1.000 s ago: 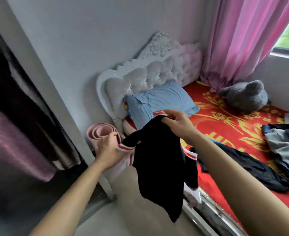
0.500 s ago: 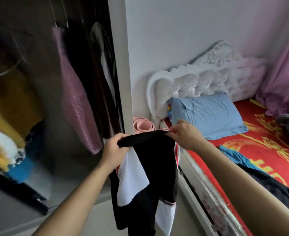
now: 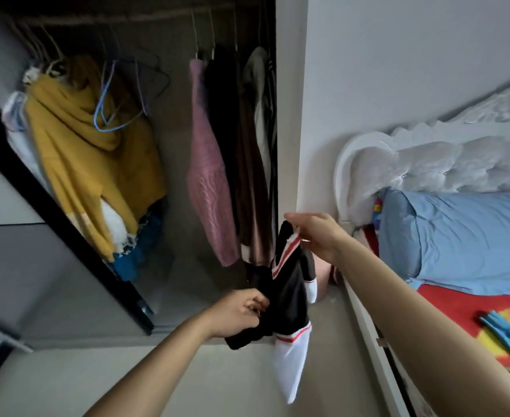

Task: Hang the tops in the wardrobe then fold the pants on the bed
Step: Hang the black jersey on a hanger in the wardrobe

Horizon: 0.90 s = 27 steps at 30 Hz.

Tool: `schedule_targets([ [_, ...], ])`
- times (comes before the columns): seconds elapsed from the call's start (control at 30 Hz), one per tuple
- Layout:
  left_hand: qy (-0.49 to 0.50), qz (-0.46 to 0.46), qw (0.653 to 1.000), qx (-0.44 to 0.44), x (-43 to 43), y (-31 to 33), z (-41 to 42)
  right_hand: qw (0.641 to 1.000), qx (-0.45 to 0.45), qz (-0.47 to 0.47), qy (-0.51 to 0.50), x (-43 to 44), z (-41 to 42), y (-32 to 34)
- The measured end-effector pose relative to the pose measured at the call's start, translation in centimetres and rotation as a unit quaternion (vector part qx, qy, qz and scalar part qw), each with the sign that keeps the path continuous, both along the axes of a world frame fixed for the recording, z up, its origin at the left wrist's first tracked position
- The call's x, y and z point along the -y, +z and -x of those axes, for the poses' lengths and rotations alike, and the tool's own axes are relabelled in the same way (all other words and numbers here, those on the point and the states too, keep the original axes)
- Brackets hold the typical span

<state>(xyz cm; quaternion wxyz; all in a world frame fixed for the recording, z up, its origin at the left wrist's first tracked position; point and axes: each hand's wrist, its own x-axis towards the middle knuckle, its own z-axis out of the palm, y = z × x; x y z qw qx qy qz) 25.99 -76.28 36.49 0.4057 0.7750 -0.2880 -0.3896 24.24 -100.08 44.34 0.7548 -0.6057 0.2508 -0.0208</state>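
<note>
The person had swung from the bed [image 3: 452,299] to the open wardrobe [image 3: 174,152] beyond both hands. The right hand [image 3: 317,236] pinched the black top [image 3: 287,299] by its striped trim. The left hand [image 3: 238,311], now lower, gripped its bunched body; the top was not yet hung.

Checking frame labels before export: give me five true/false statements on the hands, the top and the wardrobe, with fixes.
1. The left hand and the right hand both grip the black top. True.
2. The black top is on a hanger. False: no hanger shows in it; it dangles from the hands in front of the wardrobe.
3. A pink sweater hangs in the wardrobe. True.
4. The yellow garment hangs to the right of the pink sweater. False: it hangs to its left.
5. Every hanger carries clothes. False: empty hangers hang beside the yellow garment.
</note>
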Motion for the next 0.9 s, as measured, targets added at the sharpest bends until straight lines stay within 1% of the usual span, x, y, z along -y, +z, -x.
schedule_targets([
  [0.07, 0.078, -0.005, 0.997, -0.008, -0.5, -0.1, -0.8, 0.999, 0.03, 0.004, 0.022, 0.0, -1.2, -0.3],
  [0.1, 0.127, -0.007, 0.992, 0.002, -0.6, 0.0, -1.3, 0.999, 0.042, 0.001, 0.035, 0.0, -1.8, -0.4],
  [0.17, 0.227, -0.008, 0.973, 0.046, -1.0, 0.0, -2.4, 0.996, 0.064, -0.003, 0.055, -0.2, -2.5, 0.0],
  [0.23, 0.304, -0.002, 0.95, 0.077, -1.3, 0.1, -3.8, 0.993, 0.082, 0.0, 0.082, -0.4, -2.8, 0.5],
  [0.3, 0.354, 0.016, 0.933, 0.071, -1.2, 0.5, -4.9, 0.986, 0.093, 0.02, 0.134, -0.5, -2.7, 1.2],
  [0.37, 0.374, 0.046, 0.924, 0.063, -0.7, 1.1, -5.9, 0.974, 0.101, 0.041, 0.197, -0.9, -2.8, 2.1],
  [0.43, 0.35, 0.074, 0.931, 0.069, -0.3, 1.8, -6.6, 0.964, 0.116, 0.059, 0.233, -1.8, -3.2, 3.1],
  [0.5, 0.286, 0.089, 0.952, 0.068, -0.1, 2.3, -7.4, 0.957, 0.138, 0.072, 0.244, -3.2, -3.8, 4.3],
  [0.53, 0.253, 0.09, 0.962, 0.053, -0.3, 2.4, -8.0, 0.954, 0.148, 0.077, 0.248, -3.9, -4.2, 4.9],
  [0.6, 0.18, 0.079, 0.98, -0.009, -1.1, 2.2, -9.1, 0.95, 0.16, 0.099, 0.25, -5.4, -5.1, 6.2],
  [0.67, 0.102, 0.067, 0.99, -0.069, -2.6, 2.3, -10.0, 0.948, 0.164, 0.129, 0.239, -7.0, -6.6, 7.4],
  [0.7, 0.079, 0.058, 0.992, -0.076, -3.6, 2.1, -10.8, 0.949, 0.167, 0.142, 0.226, -8.0, -7.6, 8.0],
  [0.73, 0.073, 0.041, 0.996, -0.043, -4.8, 2.0, -11.6, 0.95, 0.17, 0.152, 0.211, -9.1, -8.7, 8.5],
  [0.77, 0.077, 0.032, 0.996, 0.018, -6.3, 2.1, -12.7, 0.951, 0.174, 0.158, 0.199, -10.2, -9.8, 8.8],
  [0.8, 0.081, 0.009, 0.99, 0.114, -7.8, 2.8, -14.0, 0.951, 0.179, 0.164, 0.19, -11.3, -10.9, 9.2],
  [0.83, 0.092, -0.016, 0.972, 0.215, -9.5, 3.5, -15.6, 0.95, 0.184, 0.174, 0.181, -12.5, -12.0, 9.6],
  [0.87, 0.118, -0.049, 0.945, 0.301, -11.4, 4.6, -17.2, 0.948, 0.187, 0.193, 0.171, -13.5, -13.1, 9.9],
  [0.9, 0.15, -0.072, 0.916, 0.364, -13.3, 5.7, -18.9, 0.943, 0.187, 0.225, 0.158, -14.3, -14.2, 10.1],
])
